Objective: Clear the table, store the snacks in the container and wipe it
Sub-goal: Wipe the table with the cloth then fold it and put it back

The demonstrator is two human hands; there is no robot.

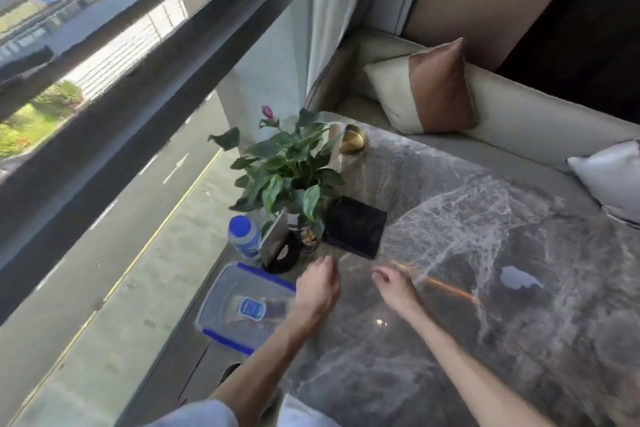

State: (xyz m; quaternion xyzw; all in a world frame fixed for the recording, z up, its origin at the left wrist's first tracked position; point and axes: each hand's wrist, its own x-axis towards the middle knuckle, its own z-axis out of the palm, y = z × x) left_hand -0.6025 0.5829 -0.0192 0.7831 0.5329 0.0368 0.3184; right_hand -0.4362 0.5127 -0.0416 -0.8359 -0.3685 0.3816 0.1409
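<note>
A clear plastic container [239, 305] with blue clips and a blue label on its lid lies at the near left edge of the grey marble table [485, 270]. My left hand [317, 286] hovers over the container's right edge, fingers curled loosely, holding nothing that I can make out. A little to the right, my right hand [393, 284] hangs above the marble with fingers apart and nothing in it. A folded black cloth [355, 227] lies on the table just beyond both hands. No snacks are visible on the table.
A potted green plant [291, 166] stands at the table's left edge. A bottle with a blue cap [244, 236], a small stand on a black base [280, 246] and a brass ornament [353, 139] are near it. A sofa with cushions [426, 90] borders the far side; a window lies left.
</note>
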